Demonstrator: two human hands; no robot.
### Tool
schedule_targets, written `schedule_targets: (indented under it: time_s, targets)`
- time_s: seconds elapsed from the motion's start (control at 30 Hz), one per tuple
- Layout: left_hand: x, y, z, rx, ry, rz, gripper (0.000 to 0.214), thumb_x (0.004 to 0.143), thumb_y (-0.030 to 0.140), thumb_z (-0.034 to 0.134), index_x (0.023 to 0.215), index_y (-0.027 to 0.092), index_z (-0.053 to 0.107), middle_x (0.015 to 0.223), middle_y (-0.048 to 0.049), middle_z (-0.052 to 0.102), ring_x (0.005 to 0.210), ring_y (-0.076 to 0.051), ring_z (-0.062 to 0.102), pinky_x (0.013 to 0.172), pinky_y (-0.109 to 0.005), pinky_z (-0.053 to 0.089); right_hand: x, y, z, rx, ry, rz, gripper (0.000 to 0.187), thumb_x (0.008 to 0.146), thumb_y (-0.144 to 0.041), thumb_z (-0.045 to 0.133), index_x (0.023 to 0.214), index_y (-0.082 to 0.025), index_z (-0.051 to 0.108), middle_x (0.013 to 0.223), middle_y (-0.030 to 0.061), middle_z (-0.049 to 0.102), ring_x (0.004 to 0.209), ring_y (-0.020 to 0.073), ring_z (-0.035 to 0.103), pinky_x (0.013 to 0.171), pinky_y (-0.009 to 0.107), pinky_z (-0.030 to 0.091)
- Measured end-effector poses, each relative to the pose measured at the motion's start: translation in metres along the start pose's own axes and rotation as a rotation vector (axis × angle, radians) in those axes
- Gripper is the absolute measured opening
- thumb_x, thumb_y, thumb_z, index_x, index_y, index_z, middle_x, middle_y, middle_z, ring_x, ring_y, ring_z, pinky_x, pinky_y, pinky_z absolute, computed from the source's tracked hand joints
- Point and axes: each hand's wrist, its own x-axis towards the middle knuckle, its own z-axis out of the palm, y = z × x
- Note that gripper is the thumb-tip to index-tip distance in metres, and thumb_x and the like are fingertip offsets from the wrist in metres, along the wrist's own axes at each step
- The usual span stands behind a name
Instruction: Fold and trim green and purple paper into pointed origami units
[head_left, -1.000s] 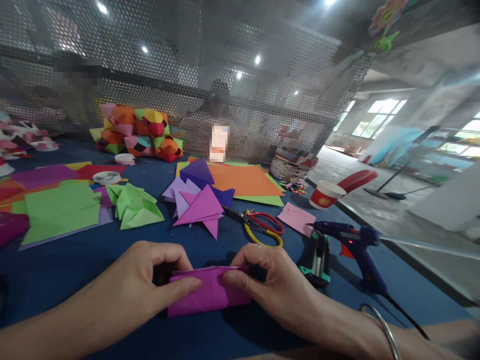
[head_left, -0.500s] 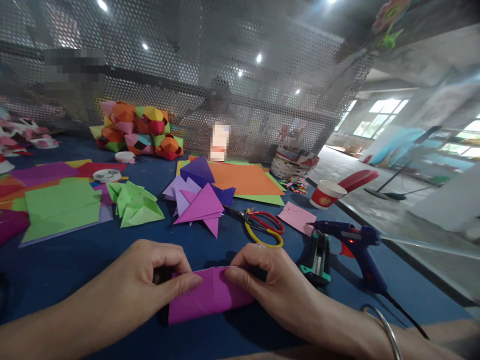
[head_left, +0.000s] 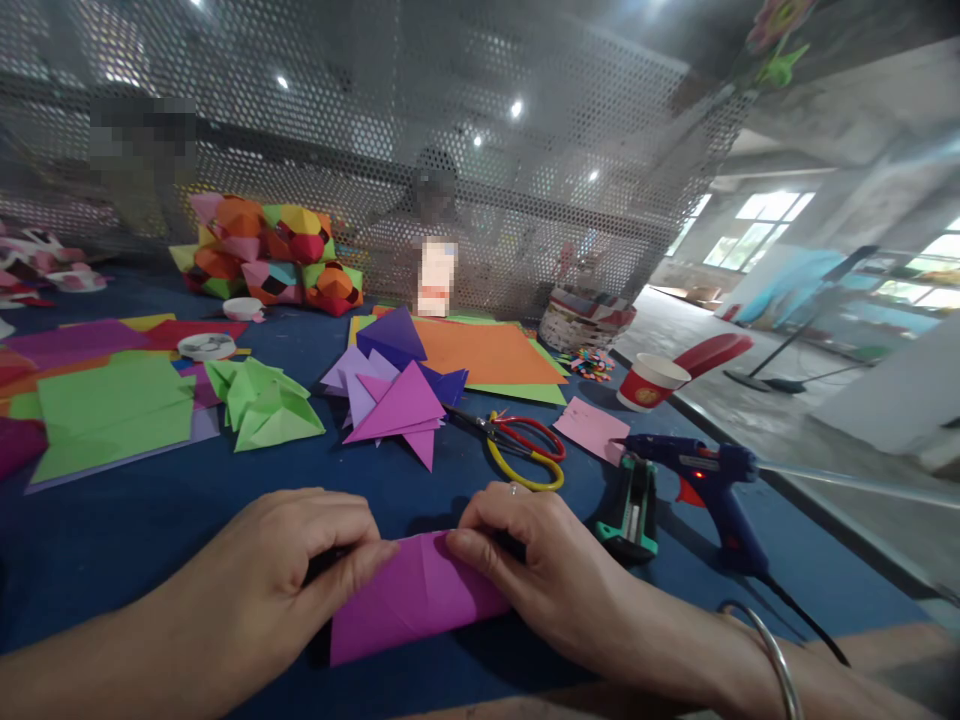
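Note:
A folded sheet of magenta paper (head_left: 420, 595) is held between both hands at the front of the blue table. My left hand (head_left: 315, 550) pinches its upper left edge, thumb on the near face and fingers behind. On the upper right edge, my right hand (head_left: 525, 560) grips the same way, thumb in front. Creases run down the paper's middle. Beyond the hands lie folded purple and magenta paper pieces (head_left: 397, 405) and scissors (head_left: 525, 445) with red and yellow handles. Folded green pieces (head_left: 266, 405) rest to the left.
On the right are a glue gun (head_left: 705, 480) with a lit red light, a green-black stapler-like tool (head_left: 630, 510), a pink paper note (head_left: 592, 428) and a paper cup (head_left: 651, 382). Orange sheets (head_left: 480, 350), a woven basket (head_left: 585, 318) and colourful paper models (head_left: 270, 250) stand farther back.
Both hands keep their pinch on the magenta paper. The paper's lower left corner has shifted slightly left and toward me; the view has moved a little.

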Motion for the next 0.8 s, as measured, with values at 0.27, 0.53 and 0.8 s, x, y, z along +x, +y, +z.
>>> schedule_targets:
  time_s: [0.27, 0.53, 0.8]
  targets:
    - [-0.012, -0.009, 0.010, 0.310, 0.003, 0.225, 0.043, 0.117, 0.024, 0.046, 0.078, 0.025, 0.066, 0.073, 0.0031, 0.074, 0.067, -0.019, 0.068, 0.068, -0.036, 0.048, -0.002, 0.008, 0.006, -0.113, 0.005, -0.224, 0.037, 0.113, -0.013, 0.062, 0.078, -0.022, 0.054, 0.077, -0.0018, 0.060, 0.076, 0.0158, 0.052, 0.071, 0.029, 0.038]
    - [-0.005, -0.010, 0.015, 0.614, 0.125, 0.418, 0.054, 0.118, 0.015, 0.035, 0.074, 0.025, 0.063, 0.073, -0.0012, 0.068, 0.067, -0.024, 0.064, 0.070, -0.045, 0.046, 0.003, 0.011, 0.014, -0.296, -0.020, -0.314, 0.038, 0.110, -0.008, 0.061, 0.077, -0.024, 0.050, 0.078, -0.0007, 0.061, 0.079, 0.0179, 0.053, 0.077, 0.033, 0.041]
    - [-0.026, 0.000, 0.023, 0.420, 0.211, 0.575, 0.035, 0.116, 0.014, 0.049, 0.116, 0.025, 0.082, 0.107, -0.0005, 0.091, 0.099, -0.019, 0.084, 0.109, -0.032, 0.065, 0.002, 0.007, 0.009, -0.305, -0.059, -0.283, 0.038, 0.110, -0.007, 0.064, 0.078, -0.024, 0.051, 0.081, 0.0002, 0.063, 0.080, 0.0182, 0.054, 0.077, 0.032, 0.042]
